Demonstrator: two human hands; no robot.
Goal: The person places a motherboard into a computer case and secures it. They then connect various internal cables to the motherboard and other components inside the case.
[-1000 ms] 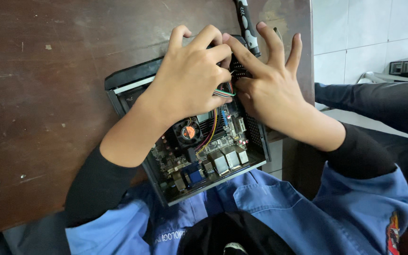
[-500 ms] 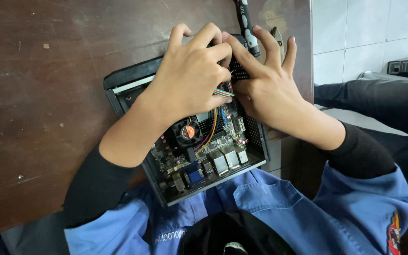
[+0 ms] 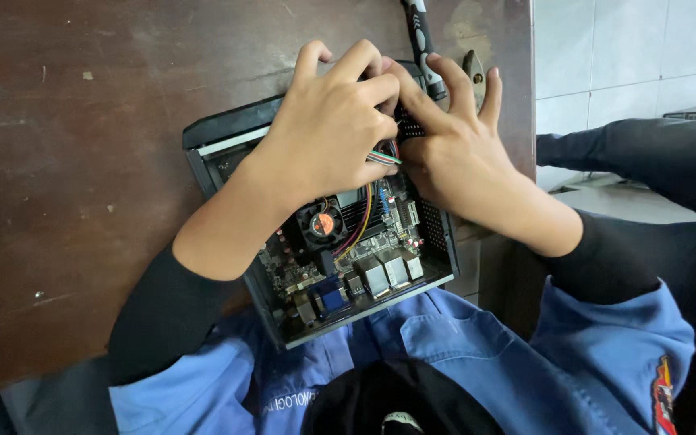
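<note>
Desk (image 3: pixel 66 161) first, since it fills the whole left side: dark brown wood, scratched up and speckled with bits of dust. Sitting on it toward the right edge is the little black computer case (image 3: pixel 227 133) with its lid off, near end hanging out over my lap.

My left hand (image 3: pixel 336 133) is curled over the far half of the case, fingers bent down and bunched tight where the cables come up. Can't tell exactly what the fingertips are pinching because the hand covers it, but the rainbow-coloured ribbon cable (image 3: pixel 384 156) pokes out right from under it.

Below that hand you can see the board (image 3: pixel 348 258): small round fan (image 3: pixel 321 225) with an orange centre, a bundle of coloured wires (image 3: pixel 360 221) looping beside it, and the silver and blue port blocks (image 3: pixel 364 278) lined up along the near edge.

My right hand (image 3: pixel 457 153) is pressed up against the left one, fingers spread and reaching into the same far corner, palm resting on the case's right wall.

Just past the fingers, at the far edge of the desk, lies a black and grey tool handle (image 3: pixel 420 36). White wall tiles (image 3: pixel 630 56) off to the right.
</note>
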